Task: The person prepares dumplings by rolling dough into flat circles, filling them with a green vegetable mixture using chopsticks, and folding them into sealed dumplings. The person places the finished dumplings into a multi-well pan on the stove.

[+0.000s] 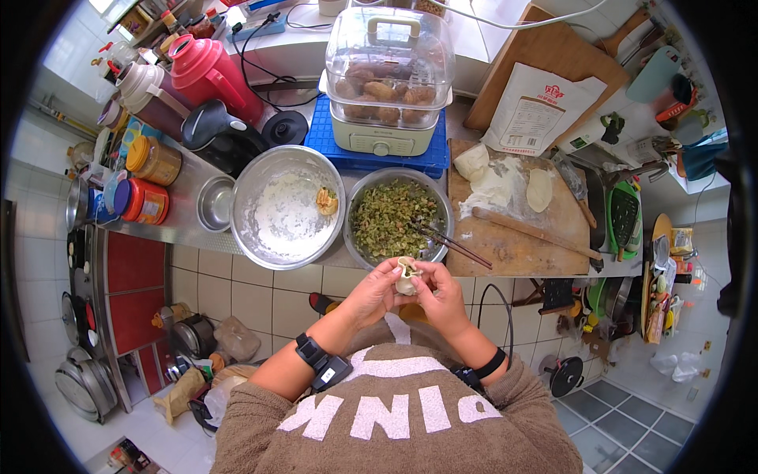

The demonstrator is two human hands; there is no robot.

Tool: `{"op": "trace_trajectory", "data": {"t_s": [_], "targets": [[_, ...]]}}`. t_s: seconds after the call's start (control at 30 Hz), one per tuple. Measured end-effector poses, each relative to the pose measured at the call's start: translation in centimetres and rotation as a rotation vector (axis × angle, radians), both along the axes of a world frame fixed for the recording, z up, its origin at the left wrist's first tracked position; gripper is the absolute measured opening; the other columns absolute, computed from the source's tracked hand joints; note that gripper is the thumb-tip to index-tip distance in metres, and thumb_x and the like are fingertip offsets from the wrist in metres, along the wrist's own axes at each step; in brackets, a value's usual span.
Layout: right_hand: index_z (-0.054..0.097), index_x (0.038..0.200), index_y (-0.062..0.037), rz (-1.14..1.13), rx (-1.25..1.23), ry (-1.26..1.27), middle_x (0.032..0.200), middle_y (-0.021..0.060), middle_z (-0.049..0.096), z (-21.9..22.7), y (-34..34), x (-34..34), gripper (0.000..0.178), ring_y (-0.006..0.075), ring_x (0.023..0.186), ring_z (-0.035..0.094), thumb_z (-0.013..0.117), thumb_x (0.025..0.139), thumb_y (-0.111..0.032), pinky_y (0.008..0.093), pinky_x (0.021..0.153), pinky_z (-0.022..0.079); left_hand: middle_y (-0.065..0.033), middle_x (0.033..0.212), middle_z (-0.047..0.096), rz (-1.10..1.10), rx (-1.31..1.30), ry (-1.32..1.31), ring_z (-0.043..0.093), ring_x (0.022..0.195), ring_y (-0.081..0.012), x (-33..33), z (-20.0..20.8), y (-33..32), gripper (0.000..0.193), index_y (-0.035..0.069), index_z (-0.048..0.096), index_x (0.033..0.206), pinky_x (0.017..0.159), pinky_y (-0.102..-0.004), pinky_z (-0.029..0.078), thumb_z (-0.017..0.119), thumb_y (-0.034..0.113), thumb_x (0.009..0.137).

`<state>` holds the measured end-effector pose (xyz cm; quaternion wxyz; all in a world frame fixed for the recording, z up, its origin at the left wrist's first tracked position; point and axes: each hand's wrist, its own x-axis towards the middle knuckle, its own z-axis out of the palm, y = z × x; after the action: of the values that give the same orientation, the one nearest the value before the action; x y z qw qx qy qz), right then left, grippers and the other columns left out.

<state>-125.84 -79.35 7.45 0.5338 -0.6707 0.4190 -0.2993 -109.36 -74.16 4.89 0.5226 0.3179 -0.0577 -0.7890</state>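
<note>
Pale dough forms the dumpling (406,284) that I see from my remote post; it sits pinched between the thumbs and fingers of both hands, the left hand (377,291) closed on one side and the right hand (440,299) on the other, with a little green showing at its gathered top; I find it in front of the person's chest, just on the near side of the filling bowl (448,209). That bowl is heaped with chopped green filling (391,213), and a pair of chopsticks (467,252) leans in it, the ends jutting out to the right; to its left I have a large bowl (317,244), dusted with flour inside and with a yellowish lump (326,201) against its right side, then a small bowl (215,204); to the right, the board (505,254) carries a flat wrapper (540,190), a lump of dough (471,163), loose flour (496,189) and a rolling pin (537,233) lying aslant. Behind the bowls on the table (193,236), I make out a steamer (384,139) with brown lumps (380,91) under its clear lid (387,47); a black kettle (219,141) stands to its left; a white bag (545,110) leans at the back of the board.
</note>
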Motion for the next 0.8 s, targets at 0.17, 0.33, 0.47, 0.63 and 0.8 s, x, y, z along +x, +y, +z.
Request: {"op": "trace_trajectory", "data": {"t_s": [0.17, 0.33, 0.47, 0.63, 0.8], "targets": [[0.066, 0.103, -0.0015, -0.01, -0.232, 0.052, 0.083, 0.0123, 0.068, -0.1, -0.5, 0.2, 0.012, 0.0231, 0.07, 0.067, 0.066, 0.091, -0.004, 0.0329, 0.063, 0.052, -0.01, 0.148, 0.047, -0.009, -0.024, 0.074, 0.053, 0.129, -0.0219, 0.3, 0.1, -0.4, 0.055, 0.011, 0.032, 0.151, 0.105, -0.0429, 0.047, 0.051, 0.034, 0.105], [0.062, 0.093, -0.0035, 0.077, -0.41, 0.166, 0.083, 0.0139, 0.064, 0.6, -1.2, 0.1, 0.01, 0.0355, 0.074, 0.065, 0.068, 0.088, -0.009, 0.0424, 0.063, 0.051, -0.01, 0.149, 0.046, -0.034, -0.013, 0.035, 0.053, 0.129, -0.0213, 0.3, 0.7, -0.8, 0.057, 0.011, 0.024, 0.157, 0.105, -0.0413, 0.047, 0.045, 0.03, 0.107], [0.061, 0.094, -0.0053, 0.125, -0.493, 0.252, 0.086, 0.0135, 0.063, 1.0, -1.2, 0.0, 0.012, 0.0347, 0.073, 0.064, 0.068, 0.088, -0.012, 0.0436, 0.063, 0.05, -0.0089, 0.147, 0.048, -0.063, 0.017, -0.081, 0.053, 0.129, -0.0205, -0.1, 1.1, -0.9, 0.052, 0.01, 0.029, 0.156, 0.104, -0.0406, 0.047, 0.042, 0.026, 0.108], [0.06, 0.092, -0.0044, 0.109, -0.544, 0.282, 0.08, 0.0107, 0.062, 1.2, -1.1, 0.0, 0.011, 0.0323, 0.067, 0.063, 0.069, 0.085, -0.007, 0.0409, 0.058, 0.049, -0.0087, 0.143, 0.052, -0.07, 0.0, -0.023, 0.054, 0.127, -0.0196, -0.1, 0.6, -0.8, 0.048, 0.01, 0.035, 0.152, 0.103, -0.0409, 0.048, 0.044, 0.024, 0.108], [0.063, 0.103, -0.0058, 0.112, -0.352, 0.212, 0.089, 0.015, 0.067, 1.8, -1.0, 0.0, 0.016, 0.0357, 0.077, 0.066, 0.065, 0.087, -0.007, 0.0444, 0.065, 0.052, -0.0062, 0.133, 0.059, -0.016, 0.059, 0.179, 0.058, 0.12, -0.0187, 0.2, -0.6, -0.6, 0.044, 0.012, 0.048, 0.142, 0.101, -0.0436, 0.049, 0.056, 0.029, 0.103]]}}
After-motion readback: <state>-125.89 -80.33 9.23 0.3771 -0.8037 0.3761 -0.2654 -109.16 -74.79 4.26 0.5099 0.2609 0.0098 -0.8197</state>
